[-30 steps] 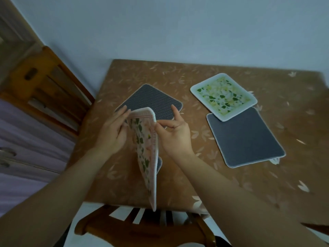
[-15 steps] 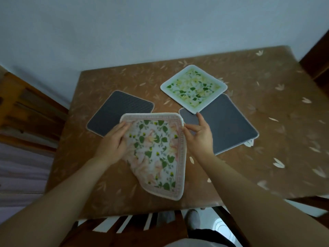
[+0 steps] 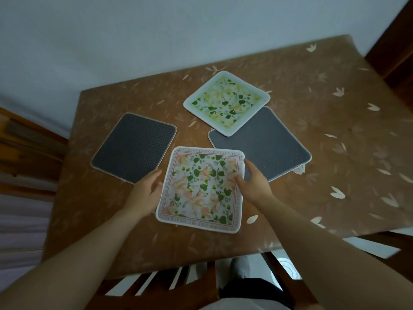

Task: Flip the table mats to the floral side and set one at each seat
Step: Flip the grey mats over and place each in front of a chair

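Mats number four on our brown leaf-print table [image 3: 335,153]. At nine o'clock lies a dark-side-up mat [image 3: 134,147], unflipped. Our left hand [image 3: 145,193] rests relaxed and open against the left edge of the pink floral mat [image 3: 201,189], which lies flat at six o'clock by the near seat. Our right hand [image 3: 252,182], loosely spread, touches its right edge without gripping. At twelve o'clock a green floral mat [image 3: 225,102] overlaps a second dark mat [image 3: 268,144] at three o'clock. We judge two flipped, two left, and most seats unset.
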`<state>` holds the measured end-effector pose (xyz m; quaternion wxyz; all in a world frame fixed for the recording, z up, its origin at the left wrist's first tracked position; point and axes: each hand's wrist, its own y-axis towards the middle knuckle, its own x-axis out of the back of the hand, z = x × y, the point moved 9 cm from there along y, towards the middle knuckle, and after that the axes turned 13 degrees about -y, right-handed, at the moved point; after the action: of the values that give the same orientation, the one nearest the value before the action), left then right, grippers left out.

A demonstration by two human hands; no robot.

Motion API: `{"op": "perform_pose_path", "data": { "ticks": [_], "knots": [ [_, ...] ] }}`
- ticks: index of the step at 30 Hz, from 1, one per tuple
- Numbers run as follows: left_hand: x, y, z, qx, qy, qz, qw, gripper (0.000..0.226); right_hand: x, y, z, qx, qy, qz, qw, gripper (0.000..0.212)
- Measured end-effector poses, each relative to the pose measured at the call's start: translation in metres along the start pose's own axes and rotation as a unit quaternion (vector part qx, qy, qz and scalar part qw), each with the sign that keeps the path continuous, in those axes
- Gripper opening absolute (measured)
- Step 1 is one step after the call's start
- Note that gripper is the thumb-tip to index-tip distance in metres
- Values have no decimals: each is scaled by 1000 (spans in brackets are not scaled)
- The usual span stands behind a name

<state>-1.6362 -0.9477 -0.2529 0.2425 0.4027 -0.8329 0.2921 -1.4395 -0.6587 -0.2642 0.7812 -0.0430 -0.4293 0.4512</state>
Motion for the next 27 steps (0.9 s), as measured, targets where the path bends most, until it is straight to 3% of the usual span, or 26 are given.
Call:
{"op": "perform_pose_path", "data": {
  "ticks": [3, 6, 8, 14, 27],
  "knots": [
    [-8, -8, 39, 170, -135, -51, 975, 42, -26, -3, -27, -110, 161, 62, 979, 55],
    [-22, -12, 70, 279, -258, -72, 922, 51, -43, -5, -51, -166, 194, 83, 963, 35],
    [-29, -13, 86, 314, -295, -76, 899, 58, -52, -8, -63, -190, 203, 92, 956, 37],
    [-42, -20, 95, 355, -358, -65, 861, 62, -68, -3, -73, -229, 203, 107, 946, 54],
    [-29, -53, 119, 345, -325, -7, 881, 69, -91, -32, -47, -216, 201, 80, 952, 46]
  ]
}}
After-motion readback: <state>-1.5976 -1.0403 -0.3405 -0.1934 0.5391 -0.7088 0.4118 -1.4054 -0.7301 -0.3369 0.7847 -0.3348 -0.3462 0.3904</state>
